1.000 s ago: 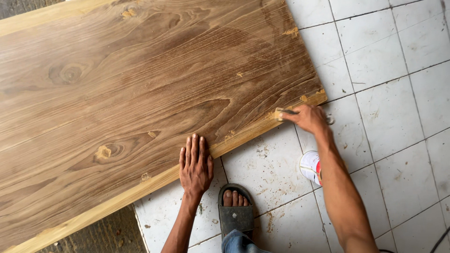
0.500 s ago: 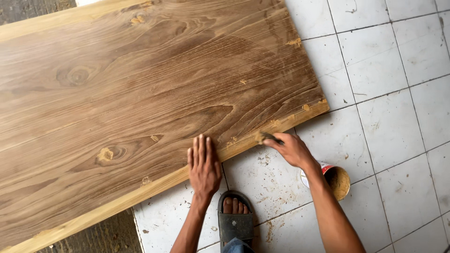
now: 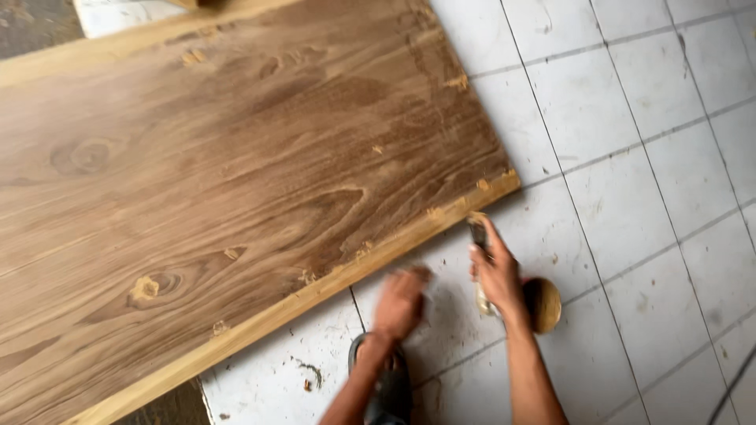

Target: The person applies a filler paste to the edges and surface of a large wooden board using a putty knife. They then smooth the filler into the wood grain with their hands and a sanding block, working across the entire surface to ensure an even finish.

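A large brown wood panel (image 3: 236, 181) with knots and pale filler spots lies on the white tiled floor (image 3: 646, 157). My right hand (image 3: 498, 275) grips a small putty knife (image 3: 477, 233), whose blade tip is just off the panel's pale near edge by the right corner. Just behind that hand stands a small round tub of tan filler (image 3: 545, 304). My left hand (image 3: 402, 303) is blurred over the tiles, close to the panel's near edge, and holds nothing that I can make out. Its finger pose is unclear.
My foot in a dark sandal (image 3: 384, 384) rests on the tiles at the bottom. Dabs of filler dot the panel's near edge (image 3: 441, 214). A dark rough strip of ground (image 3: 31, 24) shows at the top left beyond the panel.
My left hand has lifted from lying flat on the tiles and moved right, now blurred. My right hand with the knife has slid down, away from the panel's edge, towards the tub.
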